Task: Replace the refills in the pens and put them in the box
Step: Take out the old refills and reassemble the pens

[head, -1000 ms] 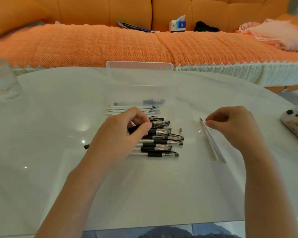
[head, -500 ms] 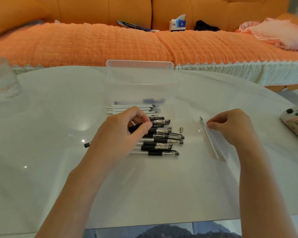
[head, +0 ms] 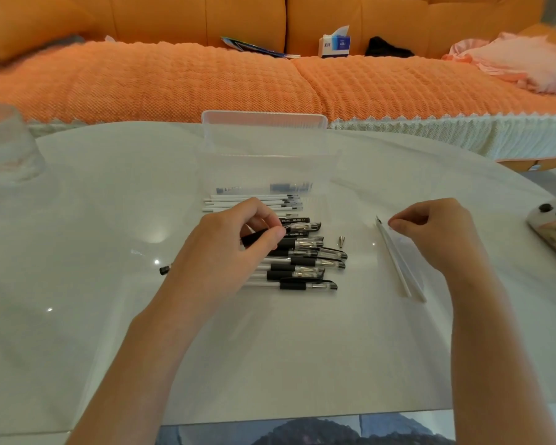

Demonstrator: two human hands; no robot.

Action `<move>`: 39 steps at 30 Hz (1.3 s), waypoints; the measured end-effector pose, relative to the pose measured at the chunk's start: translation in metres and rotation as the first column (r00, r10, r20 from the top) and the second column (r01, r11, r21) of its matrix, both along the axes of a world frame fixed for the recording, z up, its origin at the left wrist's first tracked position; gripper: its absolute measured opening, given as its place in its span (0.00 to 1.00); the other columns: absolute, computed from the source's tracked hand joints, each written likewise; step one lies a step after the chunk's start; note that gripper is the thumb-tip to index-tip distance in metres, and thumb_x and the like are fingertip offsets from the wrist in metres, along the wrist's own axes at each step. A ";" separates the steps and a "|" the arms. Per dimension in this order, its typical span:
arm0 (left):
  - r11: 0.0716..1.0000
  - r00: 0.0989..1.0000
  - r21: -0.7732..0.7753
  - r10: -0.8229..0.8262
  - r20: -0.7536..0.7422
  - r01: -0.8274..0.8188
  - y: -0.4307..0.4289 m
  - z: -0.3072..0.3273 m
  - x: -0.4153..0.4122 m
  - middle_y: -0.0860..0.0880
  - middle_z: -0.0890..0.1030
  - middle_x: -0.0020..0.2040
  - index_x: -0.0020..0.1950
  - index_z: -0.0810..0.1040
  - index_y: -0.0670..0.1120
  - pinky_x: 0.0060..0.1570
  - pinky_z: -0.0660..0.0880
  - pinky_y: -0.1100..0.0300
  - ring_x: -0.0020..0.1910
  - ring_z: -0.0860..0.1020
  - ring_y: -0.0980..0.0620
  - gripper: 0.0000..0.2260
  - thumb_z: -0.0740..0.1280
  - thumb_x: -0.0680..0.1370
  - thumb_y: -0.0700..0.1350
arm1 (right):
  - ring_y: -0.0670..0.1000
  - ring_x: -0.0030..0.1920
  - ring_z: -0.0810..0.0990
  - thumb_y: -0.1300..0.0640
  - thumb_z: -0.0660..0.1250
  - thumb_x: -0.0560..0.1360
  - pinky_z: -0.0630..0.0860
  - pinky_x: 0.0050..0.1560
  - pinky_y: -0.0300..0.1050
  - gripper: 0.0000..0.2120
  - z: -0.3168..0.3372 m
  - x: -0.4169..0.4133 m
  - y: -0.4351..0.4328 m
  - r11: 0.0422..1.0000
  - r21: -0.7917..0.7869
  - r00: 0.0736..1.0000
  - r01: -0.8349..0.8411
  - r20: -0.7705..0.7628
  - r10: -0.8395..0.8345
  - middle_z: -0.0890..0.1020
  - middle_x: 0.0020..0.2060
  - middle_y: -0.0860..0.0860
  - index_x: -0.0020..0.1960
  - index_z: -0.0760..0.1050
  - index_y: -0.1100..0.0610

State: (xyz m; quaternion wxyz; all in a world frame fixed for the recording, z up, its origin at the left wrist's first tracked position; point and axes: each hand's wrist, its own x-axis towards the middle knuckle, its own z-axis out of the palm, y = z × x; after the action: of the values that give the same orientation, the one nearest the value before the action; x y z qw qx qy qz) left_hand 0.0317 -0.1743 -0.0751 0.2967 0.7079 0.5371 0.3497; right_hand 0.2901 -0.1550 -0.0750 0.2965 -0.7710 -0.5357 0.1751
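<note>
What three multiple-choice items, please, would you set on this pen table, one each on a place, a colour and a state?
1. Where does the small silver cone-shaped pen tip lie?
A. on the floor
B. on the glossy white table, right of the pile of clear plastic pens
C. in a mug
2. What colour are those pens' grips?
A. red
B. black
C. blue
3. What is the left hand doing?
A. lying flat
B. waving
C. pinching one pen
Key: 1B, it lies on the table beside the pile; 2B, every grip is black; 3C, thumb and fingers curl round it.
</note>
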 end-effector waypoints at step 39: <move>1.000 1.000 -0.020 0.004 0.022 -0.003 -0.003 0.004 0.001 0.59 0.80 0.40 0.45 0.78 0.55 0.39 0.67 0.77 0.43 0.75 0.66 0.02 0.68 0.75 0.47 | 0.49 0.40 0.79 0.57 0.73 0.69 0.74 0.41 0.44 0.03 -0.012 -0.047 0.006 0.982 -0.060 0.982 -0.179 0.046 0.182 0.80 0.34 0.46 0.39 0.80 0.55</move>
State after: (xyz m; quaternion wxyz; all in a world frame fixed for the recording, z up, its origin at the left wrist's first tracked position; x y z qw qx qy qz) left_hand 0.0332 -0.1770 -0.0711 0.3089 0.7002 0.5385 0.3525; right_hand 0.2434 -0.1488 -0.0874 0.2438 -0.7316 -0.6056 0.1962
